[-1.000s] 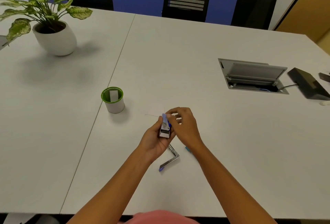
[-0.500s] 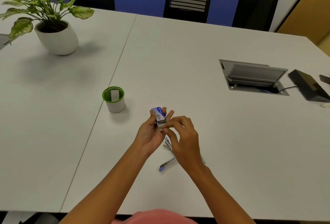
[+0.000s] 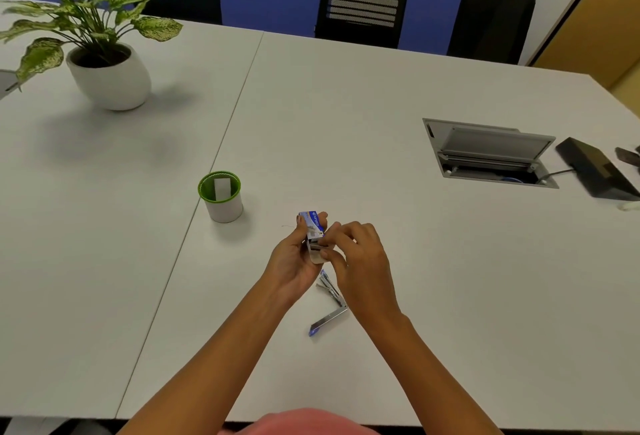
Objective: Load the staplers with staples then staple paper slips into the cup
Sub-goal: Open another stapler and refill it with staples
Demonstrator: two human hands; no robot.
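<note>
Head view: the staple box [image 3: 312, 223] is held above the bench [image 3: 381, 105], toward its near edge. The left hand's [image 3: 292, 261] grip is clamped round the box, and its inner tray [image 3: 314, 251] is pinched by the right hand [image 3: 360, 258]. Staples could be spilled if the tray is jerked out or tipped. The opened stapler [image 3: 330, 310] lies just beneath the hands, partly hidden by the right wrist. The cup [image 3: 221, 207], with a paper slip [image 3: 221, 189] inside, stands to the left, unobstructed. A potted plant [image 3: 110, 81] is seen at the far left corner.
</note>
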